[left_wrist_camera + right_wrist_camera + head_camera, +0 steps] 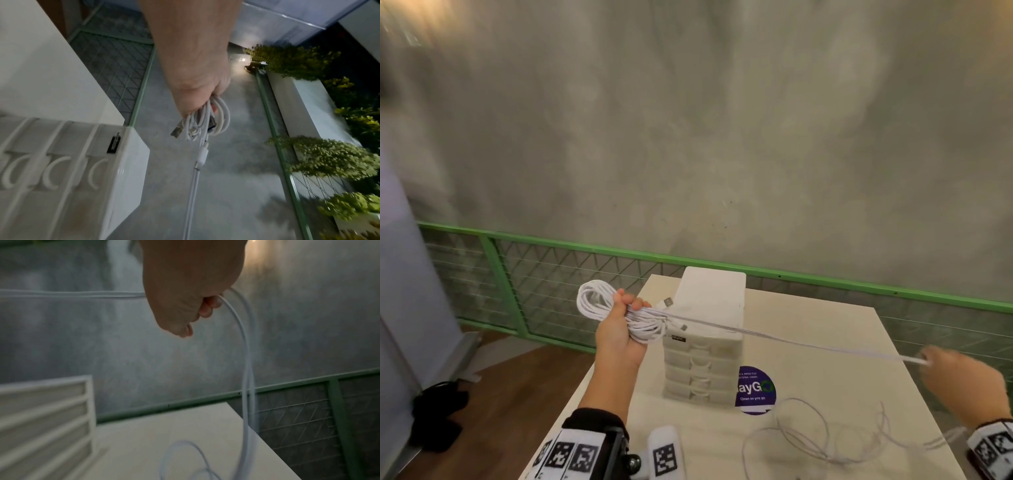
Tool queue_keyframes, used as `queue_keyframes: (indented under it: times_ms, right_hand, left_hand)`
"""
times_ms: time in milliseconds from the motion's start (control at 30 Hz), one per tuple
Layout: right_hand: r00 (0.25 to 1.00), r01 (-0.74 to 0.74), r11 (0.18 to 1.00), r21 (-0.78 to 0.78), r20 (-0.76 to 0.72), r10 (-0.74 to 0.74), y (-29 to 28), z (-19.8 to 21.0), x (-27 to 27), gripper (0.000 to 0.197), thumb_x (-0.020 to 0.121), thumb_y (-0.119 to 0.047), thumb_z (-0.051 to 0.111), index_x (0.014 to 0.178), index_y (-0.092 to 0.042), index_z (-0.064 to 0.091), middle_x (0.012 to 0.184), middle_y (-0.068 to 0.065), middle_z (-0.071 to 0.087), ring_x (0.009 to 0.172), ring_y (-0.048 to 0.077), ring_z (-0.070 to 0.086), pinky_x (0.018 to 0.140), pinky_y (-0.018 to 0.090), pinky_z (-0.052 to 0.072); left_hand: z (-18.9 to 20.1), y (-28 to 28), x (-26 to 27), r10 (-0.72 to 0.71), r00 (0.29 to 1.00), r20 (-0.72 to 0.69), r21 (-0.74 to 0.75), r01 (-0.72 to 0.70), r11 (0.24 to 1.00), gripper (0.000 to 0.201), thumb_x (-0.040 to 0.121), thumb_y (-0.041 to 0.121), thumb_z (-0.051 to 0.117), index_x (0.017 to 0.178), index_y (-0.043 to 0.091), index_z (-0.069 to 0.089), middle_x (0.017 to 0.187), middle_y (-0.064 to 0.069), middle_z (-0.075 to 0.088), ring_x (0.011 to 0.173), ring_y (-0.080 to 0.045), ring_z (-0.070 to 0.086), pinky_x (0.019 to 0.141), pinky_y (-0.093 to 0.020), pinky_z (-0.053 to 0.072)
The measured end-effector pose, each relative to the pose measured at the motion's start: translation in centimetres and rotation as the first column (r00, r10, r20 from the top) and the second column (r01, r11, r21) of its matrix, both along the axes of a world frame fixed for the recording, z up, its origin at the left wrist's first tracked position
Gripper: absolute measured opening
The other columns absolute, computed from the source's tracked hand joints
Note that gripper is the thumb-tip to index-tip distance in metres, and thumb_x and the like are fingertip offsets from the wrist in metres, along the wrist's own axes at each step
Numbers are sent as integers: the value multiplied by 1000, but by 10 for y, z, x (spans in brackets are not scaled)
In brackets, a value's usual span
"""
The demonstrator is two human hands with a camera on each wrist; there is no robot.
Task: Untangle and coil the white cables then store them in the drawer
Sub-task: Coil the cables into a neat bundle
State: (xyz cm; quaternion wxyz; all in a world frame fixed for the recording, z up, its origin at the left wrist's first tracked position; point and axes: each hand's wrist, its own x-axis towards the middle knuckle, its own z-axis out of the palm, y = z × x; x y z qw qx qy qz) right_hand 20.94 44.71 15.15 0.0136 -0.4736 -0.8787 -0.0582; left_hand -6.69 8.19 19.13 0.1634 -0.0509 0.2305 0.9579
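Left hand (619, 334) clamps the coiled white cable bundle (616, 313) far-left of the drawer unit (703, 363); a taut strand runs right and nearer to the right hand (959, 383) pinching it, slack on the tabletop (825, 329) near-right.

**White cables half coiled, drawer unit shut**

A thick bundle of coiled white cables (626, 317) is raised at the 9 o'clock side of the drawer unit (705, 346), with USB plugs sticking out. Taut strands (808, 342) run from it toward 3 o'clock, above the unit's front. Loose thin loops (825, 442) lie tangled at 5 o'clock of the unit. The white unit stands upright, its stacked drawers all closed.
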Motion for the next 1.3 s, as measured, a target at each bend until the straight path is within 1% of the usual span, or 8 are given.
queue_keyframes:
  times_ms: [167,300,400,533,700,967,1167,1300]
  right_hand:
    - [987,59,997,-56,-146,-67,52,19,2,32,81,-44,44,69,-16,54,51,7,58,46,26,57,57,41,56]
    - [975,41,988,-151,223,-6,-26,48,-36,93,61,-64,70,133,-17,36,128,10,53,115,31,52,97,41,45]
    - [904,-400,813,-424,-35,426,-102,60,-69,107,67,-47,75,147,-24,10,147,2,33,132,22,35,107,29,31]
    - [643,-763,474,-438,-586,493,-193,60,-102,78,79,-27,70,143,-28,25,131,-17,40,115,-2,39,86,-2,29]
    - [599,-797,286,-531,-756,265,-213,45,-107,28,92,-19,54,117,-31,55,65,-13,60,57,0,54,60,15,47]
    - [550,-761,579,-293,-765,335,-188,40,-83,21,88,-26,58,92,-45,68,70,-50,57,79,-20,57,67,1,43]
    - [597,-774,597,-210,-558,577,-228,12,-70,34,81,-57,27,114,-57,37,83,-2,68,79,21,62,69,29,45]
    - [723,-691,711,-133,-143,676,-263,6,-68,75,54,-47,80,111,-10,48,65,-2,67,47,17,62,37,28,26]
  left_hand:
    - [4,-26,-12,94,996,9,-11,-94,995,26,101,21,36,77,19,44,48,11,48,39,-4,43,57,-19,44]
    - [7,-13,3,80,996,-27,-63,-82,995,25,101,26,36,79,17,46,48,10,49,39,-5,44,50,-19,48]
    - [9,9,23,-21,999,-38,-52,19,998,26,101,26,34,80,16,46,46,9,48,37,-6,44,47,-18,47]
    - [9,39,49,-181,983,31,20,180,983,25,100,25,36,80,15,46,44,7,49,35,-7,45,44,-16,48]
    - [3,37,52,-223,971,82,81,216,973,24,97,29,41,79,16,50,45,6,54,55,-10,53,52,-24,58]
    - [9,26,55,-182,976,117,26,180,983,27,98,23,42,75,11,53,80,-3,58,62,-15,73,77,-33,54]
    - [11,36,57,-154,969,194,117,133,984,27,98,25,43,76,11,52,45,0,60,46,-10,64,75,-31,59]
    - [5,46,67,-101,990,101,-63,108,992,20,99,21,42,83,13,51,43,6,49,42,-7,50,67,-29,58]
